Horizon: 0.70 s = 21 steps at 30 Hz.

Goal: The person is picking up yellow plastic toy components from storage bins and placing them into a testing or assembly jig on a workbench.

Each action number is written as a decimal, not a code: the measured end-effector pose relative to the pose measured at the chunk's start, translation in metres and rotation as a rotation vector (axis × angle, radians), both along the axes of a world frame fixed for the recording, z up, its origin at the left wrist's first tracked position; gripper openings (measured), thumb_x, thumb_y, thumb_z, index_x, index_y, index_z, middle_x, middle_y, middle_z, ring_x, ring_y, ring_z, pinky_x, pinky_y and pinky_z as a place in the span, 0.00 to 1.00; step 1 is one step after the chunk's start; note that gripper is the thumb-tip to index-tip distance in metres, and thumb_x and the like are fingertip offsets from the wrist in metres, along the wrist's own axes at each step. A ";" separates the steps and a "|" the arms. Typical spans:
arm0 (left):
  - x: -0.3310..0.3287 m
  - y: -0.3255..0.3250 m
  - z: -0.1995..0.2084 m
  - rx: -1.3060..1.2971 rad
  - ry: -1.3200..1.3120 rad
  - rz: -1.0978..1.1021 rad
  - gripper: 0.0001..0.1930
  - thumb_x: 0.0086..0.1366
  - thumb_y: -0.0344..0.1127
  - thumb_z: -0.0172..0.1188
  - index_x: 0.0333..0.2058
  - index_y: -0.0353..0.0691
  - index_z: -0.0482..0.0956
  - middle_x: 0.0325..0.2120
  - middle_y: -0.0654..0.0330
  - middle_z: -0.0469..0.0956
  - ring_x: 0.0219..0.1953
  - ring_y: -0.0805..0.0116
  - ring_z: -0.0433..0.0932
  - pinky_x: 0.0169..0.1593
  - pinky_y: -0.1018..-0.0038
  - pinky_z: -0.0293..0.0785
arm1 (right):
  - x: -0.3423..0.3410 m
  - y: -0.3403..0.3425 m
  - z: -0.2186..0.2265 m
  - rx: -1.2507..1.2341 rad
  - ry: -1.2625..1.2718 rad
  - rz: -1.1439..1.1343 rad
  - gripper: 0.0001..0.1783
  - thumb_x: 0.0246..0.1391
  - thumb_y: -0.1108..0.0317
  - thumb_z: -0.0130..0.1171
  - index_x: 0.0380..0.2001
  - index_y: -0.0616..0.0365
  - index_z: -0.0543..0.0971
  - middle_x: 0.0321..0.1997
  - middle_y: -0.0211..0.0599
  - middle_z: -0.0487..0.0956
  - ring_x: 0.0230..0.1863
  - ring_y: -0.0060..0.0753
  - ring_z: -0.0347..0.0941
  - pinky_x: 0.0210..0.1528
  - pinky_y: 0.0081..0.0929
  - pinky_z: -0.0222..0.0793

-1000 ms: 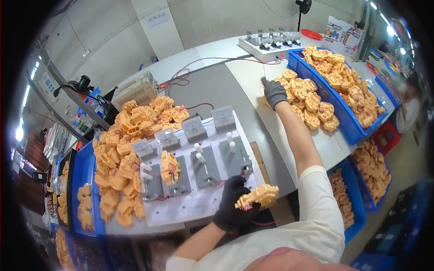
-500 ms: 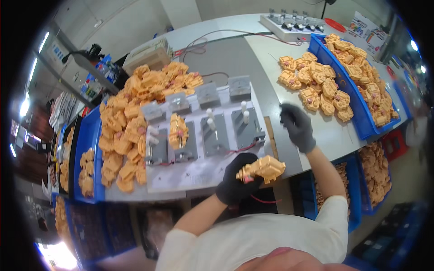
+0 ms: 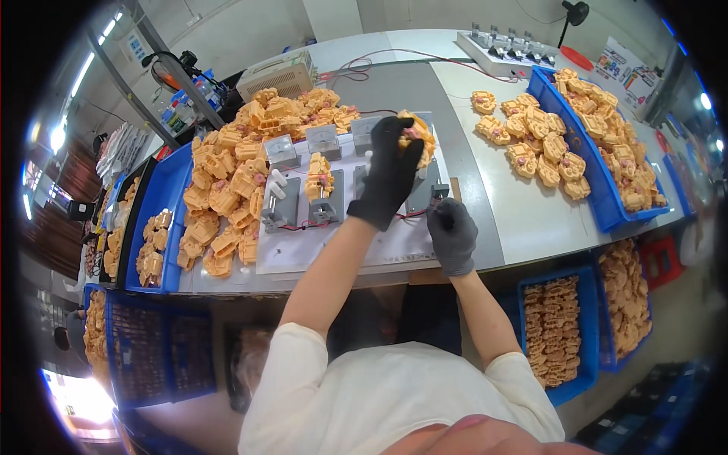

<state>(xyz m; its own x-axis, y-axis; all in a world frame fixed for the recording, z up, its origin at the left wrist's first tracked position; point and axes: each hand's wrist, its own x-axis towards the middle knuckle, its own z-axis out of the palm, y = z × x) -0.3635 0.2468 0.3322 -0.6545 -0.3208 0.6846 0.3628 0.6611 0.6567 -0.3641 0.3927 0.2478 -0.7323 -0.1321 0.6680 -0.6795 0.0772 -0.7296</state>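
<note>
My left hand (image 3: 388, 174), in a black glove, is closed around a pale orange plastic housing (image 3: 422, 138) with a pinkish patch. It holds the housing over the rightmost station of a white test board (image 3: 349, 254). My right hand (image 3: 453, 236), in a grey glove, is closed at the board's right front edge, just below a small grey block (image 3: 438, 193). Whatever its fingers hold is hidden. Another pale orange housing (image 3: 319, 180) stands upright in a station further left. Clear-cased meters (image 3: 322, 142) line the back of the board.
A large heap of housings (image 3: 227, 189) lies left of the board, beside a blue bin (image 3: 163, 216). Several more housings (image 3: 540, 140) are spread on the table at right, next to a full blue crate (image 3: 588, 159). Red wires (image 3: 413, 214) run along the stations. A beige instrument (image 3: 277, 73) stands behind.
My left hand has carried the housing from the front edge up over the rightmost station. My right hand has come down and left to the board's edge. The view has shifted slightly.
</note>
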 end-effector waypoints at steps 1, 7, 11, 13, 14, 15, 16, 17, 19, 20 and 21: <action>-0.005 -0.001 -0.005 -0.145 0.048 0.006 0.18 0.61 0.32 0.56 0.50 0.39 0.67 0.50 0.47 0.63 0.51 0.51 0.68 0.54 0.65 0.66 | 0.000 0.000 0.000 -0.017 0.004 0.002 0.11 0.43 0.75 0.66 0.32 0.59 0.76 0.25 0.34 0.77 0.23 0.25 0.75 0.26 0.23 0.70; -0.022 0.007 -0.021 -0.377 -0.094 0.003 0.21 0.60 0.33 0.57 0.51 0.38 0.67 0.56 0.43 0.60 0.56 0.46 0.66 0.55 0.62 0.67 | -0.002 0.001 -0.001 -0.053 -0.037 0.034 0.11 0.43 0.76 0.66 0.32 0.59 0.77 0.24 0.35 0.78 0.23 0.26 0.75 0.27 0.23 0.70; -0.022 0.011 -0.014 -0.718 -0.167 0.083 0.14 0.60 0.30 0.53 0.45 0.32 0.70 0.55 0.41 0.62 0.57 0.43 0.64 0.53 0.59 0.67 | -0.001 0.003 -0.003 -0.045 -0.077 0.055 0.11 0.43 0.76 0.66 0.32 0.59 0.77 0.23 0.35 0.78 0.24 0.27 0.75 0.29 0.23 0.70; -0.022 0.012 -0.014 -0.999 -0.198 0.138 0.11 0.59 0.29 0.52 0.41 0.31 0.72 0.55 0.40 0.62 0.58 0.41 0.63 0.53 0.58 0.67 | -0.001 0.003 -0.004 -0.041 -0.046 0.036 0.11 0.43 0.76 0.65 0.32 0.60 0.77 0.24 0.35 0.78 0.24 0.26 0.75 0.29 0.22 0.70; -0.021 0.014 -0.017 -0.931 -0.124 0.099 0.07 0.58 0.27 0.52 0.34 0.30 0.72 0.53 0.40 0.64 0.59 0.39 0.60 0.54 0.56 0.67 | -0.001 0.003 -0.004 -0.029 -0.040 0.020 0.10 0.43 0.76 0.65 0.32 0.60 0.77 0.24 0.35 0.78 0.24 0.25 0.75 0.29 0.22 0.70; -0.020 0.014 -0.020 -0.877 -0.186 0.066 0.07 0.57 0.27 0.52 0.34 0.30 0.72 0.52 0.40 0.64 0.60 0.40 0.59 0.54 0.56 0.67 | -0.002 0.002 -0.005 -0.045 -0.042 0.028 0.11 0.43 0.76 0.65 0.32 0.59 0.77 0.24 0.34 0.78 0.24 0.25 0.75 0.29 0.22 0.70; -0.018 0.014 -0.023 -0.812 -0.177 0.047 0.07 0.57 0.27 0.52 0.34 0.30 0.72 0.52 0.40 0.65 0.61 0.40 0.58 0.54 0.55 0.67 | -0.001 0.002 -0.005 -0.045 -0.056 0.029 0.11 0.43 0.76 0.65 0.33 0.59 0.77 0.24 0.34 0.79 0.25 0.24 0.75 0.29 0.22 0.70; -0.016 0.015 -0.026 -0.757 -0.235 0.010 0.07 0.57 0.27 0.52 0.34 0.30 0.72 0.51 0.40 0.65 0.61 0.40 0.57 0.54 0.55 0.67 | -0.001 0.002 -0.005 -0.048 -0.057 0.027 0.11 0.44 0.76 0.65 0.33 0.59 0.77 0.24 0.33 0.79 0.25 0.24 0.75 0.29 0.22 0.71; -0.015 0.013 -0.028 -0.788 -0.399 -0.069 0.11 0.57 0.30 0.53 0.38 0.32 0.73 0.52 0.39 0.65 0.62 0.40 0.56 0.53 0.54 0.69 | -0.001 0.001 -0.005 -0.067 -0.038 0.041 0.11 0.44 0.76 0.65 0.33 0.59 0.77 0.25 0.34 0.79 0.26 0.23 0.75 0.31 0.21 0.71; -0.014 0.014 -0.027 -0.771 -0.413 -0.088 0.13 0.57 0.31 0.54 0.40 0.32 0.73 0.52 0.39 0.64 0.62 0.39 0.56 0.53 0.54 0.69 | -0.001 0.001 -0.004 -0.081 -0.024 0.044 0.11 0.44 0.76 0.65 0.34 0.59 0.77 0.25 0.34 0.79 0.27 0.23 0.76 0.31 0.21 0.71; -0.012 0.015 -0.025 -0.768 -0.427 -0.092 0.15 0.57 0.33 0.55 0.42 0.33 0.73 0.53 0.39 0.64 0.62 0.39 0.55 0.53 0.54 0.69 | -0.002 0.001 -0.003 -0.066 -0.095 0.067 0.11 0.44 0.76 0.65 0.34 0.59 0.77 0.27 0.35 0.79 0.28 0.24 0.76 0.32 0.21 0.72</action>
<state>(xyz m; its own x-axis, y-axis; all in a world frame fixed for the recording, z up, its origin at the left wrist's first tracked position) -0.3759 0.2618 0.3072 -0.9042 0.1941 0.3805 0.2618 0.9557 0.1345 -0.3657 0.3936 0.2446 -0.7838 -0.1412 0.6048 -0.6090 -0.0163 -0.7930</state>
